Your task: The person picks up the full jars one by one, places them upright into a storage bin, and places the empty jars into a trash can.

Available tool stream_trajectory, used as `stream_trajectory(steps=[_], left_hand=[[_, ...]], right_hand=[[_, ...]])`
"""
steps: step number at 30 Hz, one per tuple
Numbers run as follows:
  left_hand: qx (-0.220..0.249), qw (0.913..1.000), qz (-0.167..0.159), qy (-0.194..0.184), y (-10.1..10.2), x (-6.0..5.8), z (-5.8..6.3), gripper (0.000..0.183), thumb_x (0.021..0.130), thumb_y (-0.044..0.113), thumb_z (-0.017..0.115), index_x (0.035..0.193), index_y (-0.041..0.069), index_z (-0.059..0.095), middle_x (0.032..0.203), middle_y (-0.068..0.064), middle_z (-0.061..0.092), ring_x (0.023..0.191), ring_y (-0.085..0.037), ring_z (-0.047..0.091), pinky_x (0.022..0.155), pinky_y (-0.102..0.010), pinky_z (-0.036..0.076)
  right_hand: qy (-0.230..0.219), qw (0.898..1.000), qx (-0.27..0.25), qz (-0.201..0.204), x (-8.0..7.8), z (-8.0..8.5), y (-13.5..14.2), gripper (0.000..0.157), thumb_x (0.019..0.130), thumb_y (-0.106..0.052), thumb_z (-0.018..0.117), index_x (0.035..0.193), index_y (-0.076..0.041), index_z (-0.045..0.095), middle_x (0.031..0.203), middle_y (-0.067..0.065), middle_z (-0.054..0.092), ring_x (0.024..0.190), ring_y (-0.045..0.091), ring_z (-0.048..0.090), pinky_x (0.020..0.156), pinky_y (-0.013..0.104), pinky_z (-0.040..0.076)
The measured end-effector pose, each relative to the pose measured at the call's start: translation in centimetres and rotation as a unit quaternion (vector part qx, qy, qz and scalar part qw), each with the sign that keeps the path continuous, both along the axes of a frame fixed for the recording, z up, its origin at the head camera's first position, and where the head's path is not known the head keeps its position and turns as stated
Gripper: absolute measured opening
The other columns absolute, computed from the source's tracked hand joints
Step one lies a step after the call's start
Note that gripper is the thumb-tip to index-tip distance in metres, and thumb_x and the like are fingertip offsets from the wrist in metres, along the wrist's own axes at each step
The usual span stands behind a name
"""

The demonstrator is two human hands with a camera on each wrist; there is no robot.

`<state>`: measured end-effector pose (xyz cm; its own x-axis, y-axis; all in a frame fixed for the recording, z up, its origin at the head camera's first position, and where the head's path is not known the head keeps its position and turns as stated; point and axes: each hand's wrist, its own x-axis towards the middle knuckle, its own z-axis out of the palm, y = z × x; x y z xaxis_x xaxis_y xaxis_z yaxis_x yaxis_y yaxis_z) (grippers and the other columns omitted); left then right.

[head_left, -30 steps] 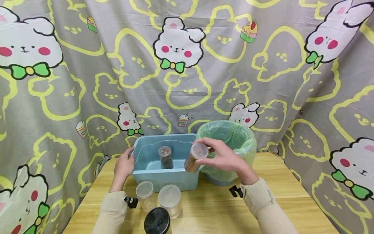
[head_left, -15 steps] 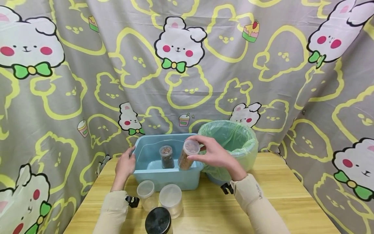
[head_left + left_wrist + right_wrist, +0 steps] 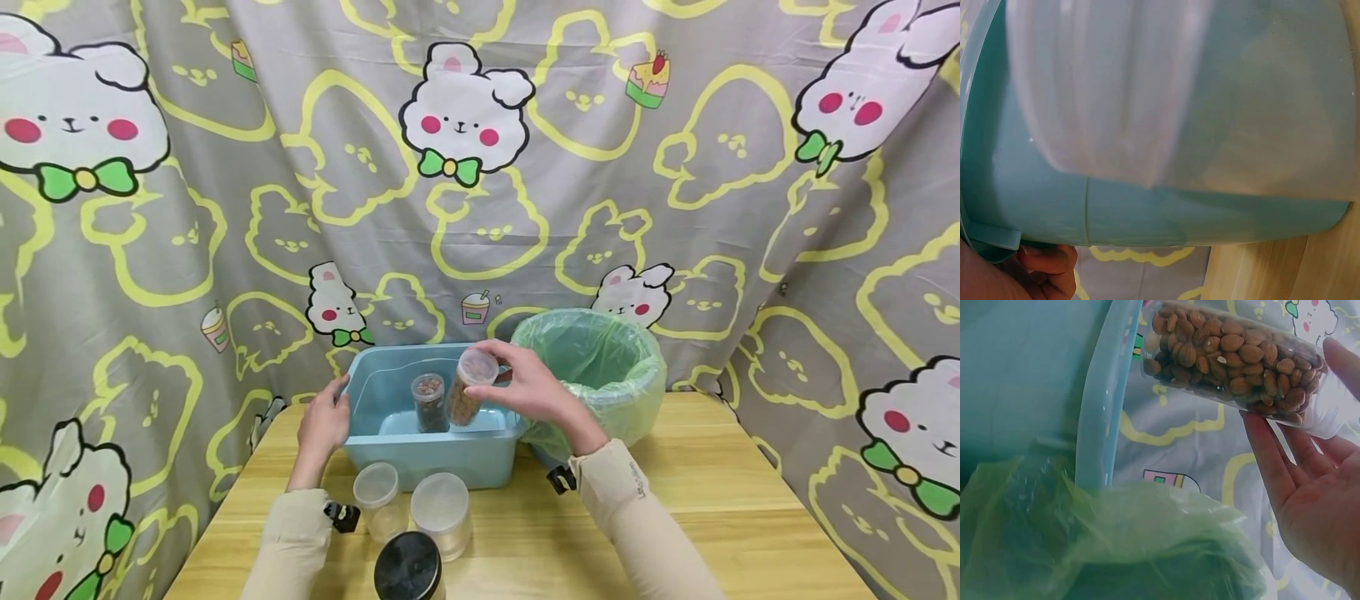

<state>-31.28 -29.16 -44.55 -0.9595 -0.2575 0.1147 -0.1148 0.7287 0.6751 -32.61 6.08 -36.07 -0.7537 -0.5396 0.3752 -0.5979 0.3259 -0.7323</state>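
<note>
Right wrist: fingers around almond jar

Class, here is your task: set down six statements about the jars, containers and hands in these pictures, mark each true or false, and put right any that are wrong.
1. The right hand holds a jar of almonds. True.
2. The blue tub stands beside the green-lined bin. True.
3. The left hand grips the bin's rim. False: it grips the rim of the blue tub.
4. The black-lidded jar is inside the tub. False: it is on the table, outside the tub.
5. Another jar stands inside the tub. True.
6. The jar in the right hand has no lid. False: it has a translucent lid.
</note>
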Motion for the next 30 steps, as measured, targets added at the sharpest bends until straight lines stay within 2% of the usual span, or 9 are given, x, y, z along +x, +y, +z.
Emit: stream_trajectory(steps=[10,16,24,30], left_hand=[[-0.001,1.0,-0.002,0.005,-0.1,0.0,-0.2,0.053,0.111,0.024,0.031,0.162,0.011,0.033,0.162,-0.029,0.035,0.142,-0.055,0.039,0.105,-0.07,0.04],[-0.001,1.0,0.003,0.008,0.0,0.0,-0.1,0.052,0.111,0.024,0.031,0.162,0.011,0.034,0.161,-0.029,0.036,0.141,-0.054,0.041,0.104,-0.069,0.041],[-0.007,0.9999,0.003,0.015,0.3,0.0,0.1,0.051,0.111,0.023,0.034,0.16,0.011,0.038,0.16,-0.027,0.041,0.138,-0.052,0.045,0.1,-0.065,0.043],[-0.005,0.9998,0.006,0.019,0.1,0.1,0.2,0.051,0.111,0.023,0.034,0.16,0.011,0.038,0.16,-0.027,0.041,0.136,-0.052,0.048,0.098,-0.064,0.044]], right_hand=[[-0.025,0.999,-0.042,-0.011,-1.1,-0.8,-2.2,0.052,0.089,-0.026,0.083,0.136,-0.015,0.062,0.116,0.006,0.069,0.103,0.019,0.067,0.084,0.03,0.06],[-0.024,0.998,-0.052,-0.015,-1.5,-1.5,-3.7,0.052,0.09,-0.027,0.083,0.136,-0.014,0.062,0.119,0.007,0.068,0.105,0.02,0.068,0.083,0.03,0.06],[-0.05,0.996,-0.049,-0.047,-2.1,-3.5,-5.1,0.056,0.091,-0.03,0.082,0.141,-0.016,0.06,0.122,0.004,0.068,0.103,0.019,0.067,0.08,0.032,0.059],[-0.061,0.996,-0.044,-0.049,-2.7,-5.0,-6.1,0.054,0.091,-0.028,0.081,0.14,-0.017,0.06,0.125,0.005,0.067,0.105,0.02,0.067,0.079,0.033,0.057]])
